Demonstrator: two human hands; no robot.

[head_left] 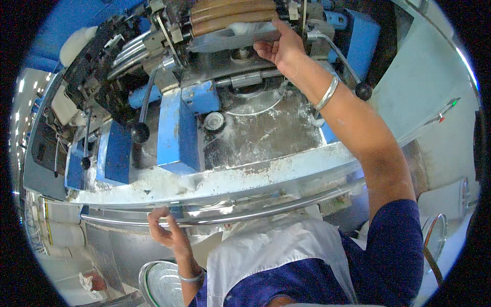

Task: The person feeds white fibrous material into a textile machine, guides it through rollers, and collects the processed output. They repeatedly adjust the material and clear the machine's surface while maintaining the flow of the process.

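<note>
My right hand (280, 47) reaches up to the machine's roller section. One finger is stretched toward the right end of the brown rollers (232, 13), and the others are partly curled. Just beneath the rollers lies a pale, translucent strip (217, 41) with a tuft of white fibre (240, 28) by it. The right hand overlaps the strip's right end; nothing shows held in it. Low on the left, my left hand (168, 233) overlaps the metal rail (230, 220) with loosely bent, separated fingers and no visible object. Whether it touches the rail is unclear.
Blue blocks (176, 133) and ball-ended levers (140, 132) jut from the machine. White dust and a round metal piece (214, 122) lie on its dark bed. A round can with a metal rim (161, 281) stands beside my left arm, another (436, 235) at right.
</note>
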